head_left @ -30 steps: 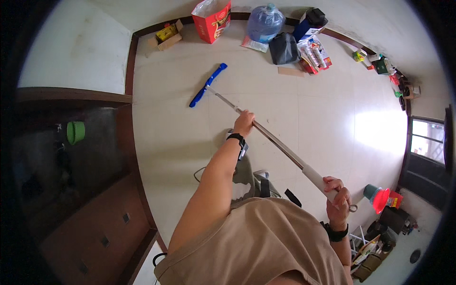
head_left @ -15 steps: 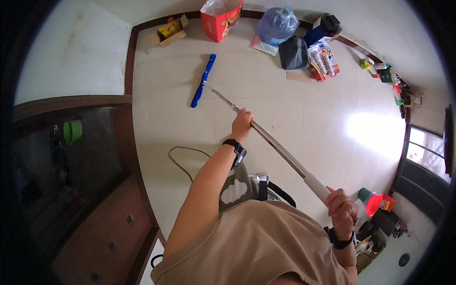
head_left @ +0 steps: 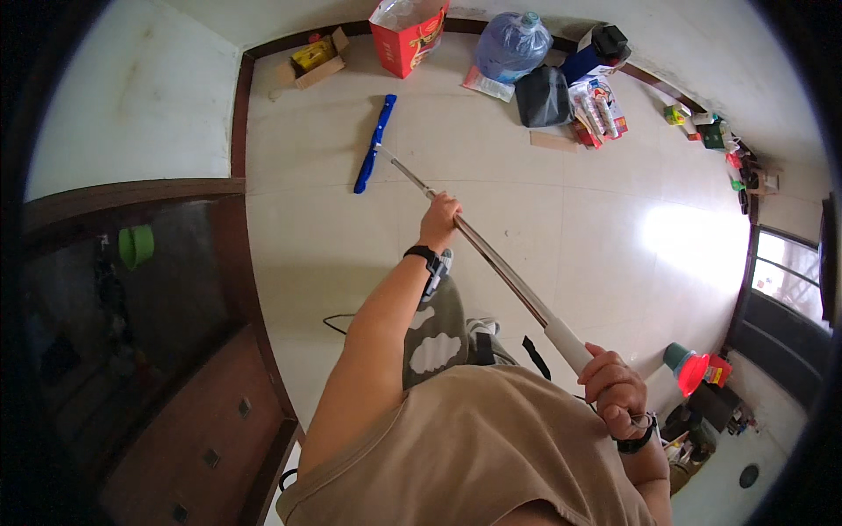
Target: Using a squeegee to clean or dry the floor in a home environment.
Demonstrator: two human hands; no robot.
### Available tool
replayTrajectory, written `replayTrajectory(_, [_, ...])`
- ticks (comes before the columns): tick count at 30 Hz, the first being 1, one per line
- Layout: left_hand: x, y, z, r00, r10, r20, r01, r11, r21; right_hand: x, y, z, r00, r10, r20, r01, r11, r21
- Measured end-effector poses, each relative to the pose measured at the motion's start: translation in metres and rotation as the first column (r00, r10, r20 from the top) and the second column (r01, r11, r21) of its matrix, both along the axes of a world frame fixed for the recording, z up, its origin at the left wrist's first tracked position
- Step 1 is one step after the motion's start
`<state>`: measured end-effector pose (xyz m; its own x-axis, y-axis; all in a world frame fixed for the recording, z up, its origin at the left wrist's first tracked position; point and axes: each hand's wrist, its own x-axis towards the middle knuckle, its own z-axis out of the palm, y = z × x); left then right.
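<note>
A long-handled floor squeegee (head_left: 504,260) slants across the view, with a metal pole and a pale grip at its near end. Its narrow blue head (head_left: 376,145) lies against the tiled floor, ahead and to the left. My left hand (head_left: 439,223) is wrapped round the pole at about its middle, the arm stretched forward. At the near right, close to my body, my right hand (head_left: 613,388) is closed round the pale grip. Black bands circle both wrists.
Along the far wall stand a cardboard box (head_left: 323,63), a red bag (head_left: 410,39), a big water bottle (head_left: 513,48) and a black bag (head_left: 543,96). A dark doorway with a green basket (head_left: 135,246) is at left. A red basin (head_left: 693,374) sits at right.
My right hand has moved left and slightly down with the grip. The left hand has shifted a little left, and the blue head slightly farther away. A shoe now shows below my left wrist.
</note>
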<state>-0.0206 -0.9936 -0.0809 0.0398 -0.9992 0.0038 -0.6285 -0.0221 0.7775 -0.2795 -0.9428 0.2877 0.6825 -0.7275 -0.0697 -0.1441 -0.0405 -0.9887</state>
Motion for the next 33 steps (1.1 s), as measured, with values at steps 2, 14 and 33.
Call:
replayTrajectory(2, [0.027, -0.016, -0.017, 0.999, -0.019, 0.041, 0.02, 1.0, -0.017, 0.015, -0.011, -0.012, 0.994, 0.097, -0.053, -0.098, 0.995, -0.025])
replayTrajectory(14, [-0.001, -0.012, 0.027, 0.987, 0.151, -0.056, -0.153, 0.988, -0.034, 0.025, -0.026, 0.028, 0.992, -0.106, 0.063, 0.108, 0.993, -0.035])
replayTrajectory(33, [0.067, 0.035, 0.002, 0.948, 0.274, 0.164, -0.265, 0.961, -0.074, 0.049, -0.05, -0.025, 0.938, 0.078, 0.337, -0.111, 0.991, 0.079])
